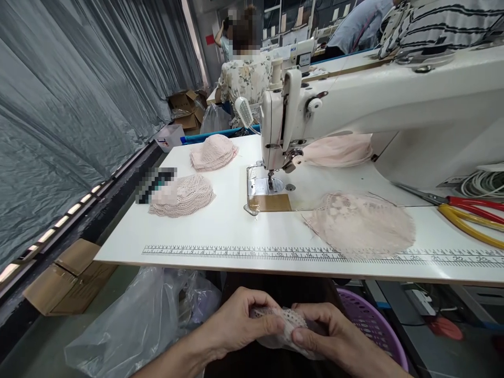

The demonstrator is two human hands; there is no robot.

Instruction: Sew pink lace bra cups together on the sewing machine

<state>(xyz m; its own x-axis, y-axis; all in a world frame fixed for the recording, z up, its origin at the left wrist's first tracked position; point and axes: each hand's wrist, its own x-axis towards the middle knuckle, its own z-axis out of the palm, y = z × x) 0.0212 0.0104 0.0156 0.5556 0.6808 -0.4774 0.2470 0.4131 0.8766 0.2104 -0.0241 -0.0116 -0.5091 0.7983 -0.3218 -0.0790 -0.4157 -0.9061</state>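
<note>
Below the table's front edge, my left hand [255, 317] and my right hand [325, 328] pinch a small piece of pale pink lace fabric [289, 320] between thumbs and fingers. Part of the lace is hidden behind the fingers. Above them on the white table stands a sewing machine [275, 126], its needle and presser foot over the metal plate. To the right of the plate lies a flat piece of sheer pink fabric [366, 226]. Two stacks of pink lace pieces, a nearer stack [185, 197] and a farther stack [214, 152], rest on the left side.
Red- and yellow-handled scissors [464, 205] lie at the table's right. A printed ruler [236, 253] runs along the front edge. Beneath are a purple basket [370, 315], clear plastic bags [129, 320] and a cardboard box [63, 278]. A person in a floral top [244, 79] sits beyond.
</note>
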